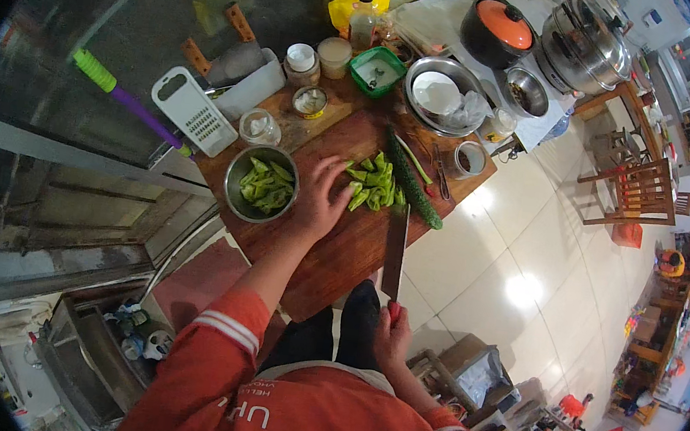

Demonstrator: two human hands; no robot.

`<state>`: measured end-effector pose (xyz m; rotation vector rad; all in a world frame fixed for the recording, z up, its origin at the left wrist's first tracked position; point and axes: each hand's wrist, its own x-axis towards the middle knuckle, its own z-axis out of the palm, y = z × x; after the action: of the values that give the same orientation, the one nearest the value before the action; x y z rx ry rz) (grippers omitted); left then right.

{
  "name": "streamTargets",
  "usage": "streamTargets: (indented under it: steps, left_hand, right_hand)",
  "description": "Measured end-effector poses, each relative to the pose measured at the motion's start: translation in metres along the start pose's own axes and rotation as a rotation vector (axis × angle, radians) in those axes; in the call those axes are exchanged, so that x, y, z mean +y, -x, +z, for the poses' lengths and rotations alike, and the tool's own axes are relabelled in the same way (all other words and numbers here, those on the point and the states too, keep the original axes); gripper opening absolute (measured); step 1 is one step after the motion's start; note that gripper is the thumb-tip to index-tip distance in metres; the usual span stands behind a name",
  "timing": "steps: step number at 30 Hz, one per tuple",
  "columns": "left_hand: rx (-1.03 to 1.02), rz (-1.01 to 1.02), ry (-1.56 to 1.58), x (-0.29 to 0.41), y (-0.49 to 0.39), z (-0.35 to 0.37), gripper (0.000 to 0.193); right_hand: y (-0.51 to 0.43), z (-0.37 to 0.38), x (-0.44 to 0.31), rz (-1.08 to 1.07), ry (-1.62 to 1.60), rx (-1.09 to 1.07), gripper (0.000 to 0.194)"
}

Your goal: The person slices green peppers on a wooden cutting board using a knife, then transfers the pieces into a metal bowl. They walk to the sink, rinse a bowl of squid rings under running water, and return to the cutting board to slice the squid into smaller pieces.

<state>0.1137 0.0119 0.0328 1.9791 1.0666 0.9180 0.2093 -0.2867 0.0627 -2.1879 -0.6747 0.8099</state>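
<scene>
My left hand (321,201) is on or just above the wooden cutting board (340,253), its fingers apart at the left edge of a pile of cut green peppers (377,184). By its handle my right hand (393,336) grips a kitchen knife (395,253), whose broad blade points away from me, its tip near the pile's right side. A whole cucumber (411,181) lies right of the peppers, beside a green stalk (415,159). Left of my left hand, a steel bowl (291,200) holds more cut green pepper.
A peeler (443,174) and a jar (470,159) stand or lie at the board's right. Behind are a green container (377,71), steel basin (441,124), open tin (309,102) and jars. A white grater (194,112) leans left, near a knife holder (250,93). A black pot (492,41) stands farther back.
</scene>
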Motion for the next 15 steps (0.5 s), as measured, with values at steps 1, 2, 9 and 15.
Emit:
streamTargets:
  steps: [1,2,9,15]
  left_hand:
    - [0.010,0.022,-0.090,-0.010,-0.006,0.016,0.057]
    - [0.020,0.043,-0.181,-0.026,-0.015,0.034,0.059]
    - [-0.151,0.088,-0.412,-0.033,-0.057,0.097,0.068]
    - [-0.279,0.135,-0.309,-0.031,-0.020,0.081,0.048]
  right_hand:
    - [-0.001,-0.008,0.004,0.047,0.035,0.009,0.027]
    - [-0.003,-0.013,0.003,0.042,0.042,0.023,0.027]
    - [-0.034,-0.005,0.004,0.091,0.024,0.033,0.026]
    - [-0.061,0.018,0.012,-0.025,-0.144,-0.058,0.026]
